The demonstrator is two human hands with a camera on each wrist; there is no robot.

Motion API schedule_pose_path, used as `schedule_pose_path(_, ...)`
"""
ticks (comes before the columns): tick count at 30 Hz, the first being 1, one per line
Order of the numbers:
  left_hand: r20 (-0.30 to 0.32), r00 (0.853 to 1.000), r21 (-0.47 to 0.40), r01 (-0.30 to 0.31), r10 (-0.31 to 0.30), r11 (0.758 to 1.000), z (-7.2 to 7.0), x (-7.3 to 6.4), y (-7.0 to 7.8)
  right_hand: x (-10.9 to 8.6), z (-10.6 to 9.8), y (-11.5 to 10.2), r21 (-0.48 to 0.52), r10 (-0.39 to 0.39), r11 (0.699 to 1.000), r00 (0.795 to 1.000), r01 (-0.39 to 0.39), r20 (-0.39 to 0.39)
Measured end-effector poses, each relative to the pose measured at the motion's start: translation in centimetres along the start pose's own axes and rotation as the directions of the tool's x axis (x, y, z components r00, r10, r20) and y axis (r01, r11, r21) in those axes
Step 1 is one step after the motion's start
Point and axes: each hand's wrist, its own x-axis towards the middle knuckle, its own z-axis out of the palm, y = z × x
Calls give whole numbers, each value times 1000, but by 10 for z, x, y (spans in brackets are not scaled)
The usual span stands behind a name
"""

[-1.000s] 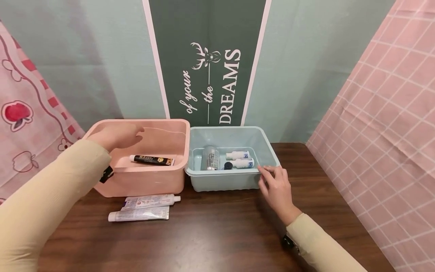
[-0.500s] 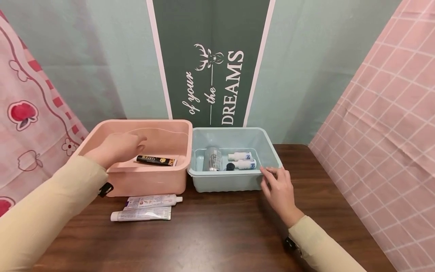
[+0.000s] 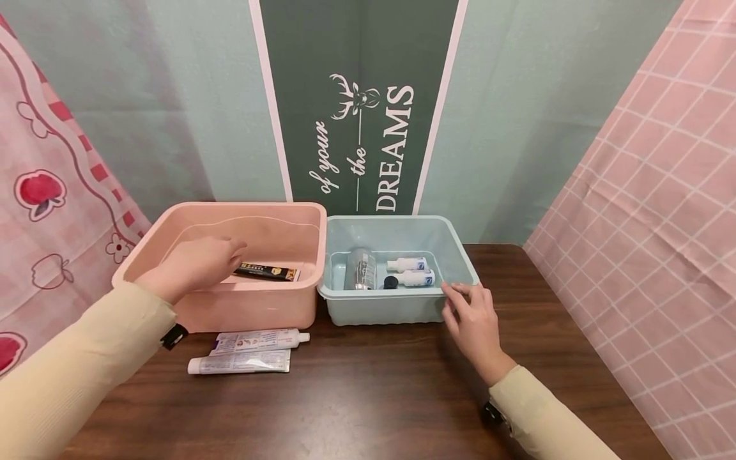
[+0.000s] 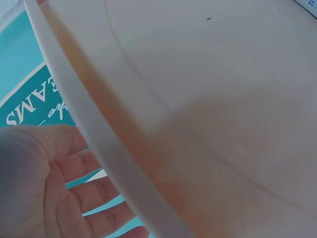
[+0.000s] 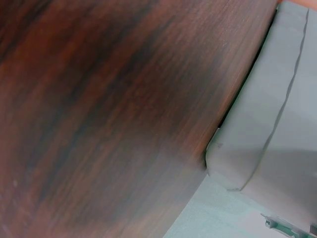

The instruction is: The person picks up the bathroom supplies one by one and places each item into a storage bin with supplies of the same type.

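Note:
A pink bin (image 3: 259,310) and a pale blue bin (image 3: 379,310) stand side by side on a dark wooden table (image 3: 368,396). A black tube (image 3: 270,271) lies in the pink bin. My left hand (image 3: 195,265) reaches over the pink bin's front left rim, fingers relaxed, fingertips just by the tube's left end. The left wrist view shows the left hand (image 4: 54,188) holding nothing beside the pink bin's rim (image 4: 99,144). My right hand (image 3: 474,319) rests its fingertips on the blue bin's front right corner. The right wrist view shows only the blue bin (image 5: 277,129) and the table (image 5: 99,124).
The blue bin holds a clear bottle (image 3: 361,268) and two small white bottles (image 3: 408,263). Two toothpaste tubes (image 3: 259,340) lie on the table in front of the pink bin. Cloth hangings close in the left, back and right sides.
My left hand has sunk lower into the pink bin, closer to the black tube. My right hand has stayed at the blue bin's corner.

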Motion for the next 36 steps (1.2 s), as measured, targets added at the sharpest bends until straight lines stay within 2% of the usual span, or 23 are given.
schedule_pose_path(6, -28, 1000, -23, -9, 9, 1000, 5, -4, -3, 0, -1, 0, -8, 2, 1000, 1000, -2, 10)
schedule_pose_path(13, -70, 998, -28, 1, -3, 1000, 1, -14, 0, 0, -1, -1, -10, 4, 1000, 1000, -4, 0)
schedule_pose_path(19, -101, 995, -27, -19, 16, 999, 0, -21, 3, 0, 0, 0, -4, 3, 1000, 1000, -3, -10)
schedule_pose_path(25, -149, 988, -6, -38, 37, 999, -2, -30, 4, 1, -1, 0, 5, 3, 1000, 1000, -3, -12)
schedule_pose_path(33, -187, 982, -27, -13, 8, 1000, -3, -47, 9, 1, -1, -1, 9, 1, 1000, 1000, -1, -4)
schedule_pose_path(36, -227, 974, -26, -22, 15, 999, -4, -54, 12, 1, -1, -1, 3, -2, 1000, 1000, 2, -2)
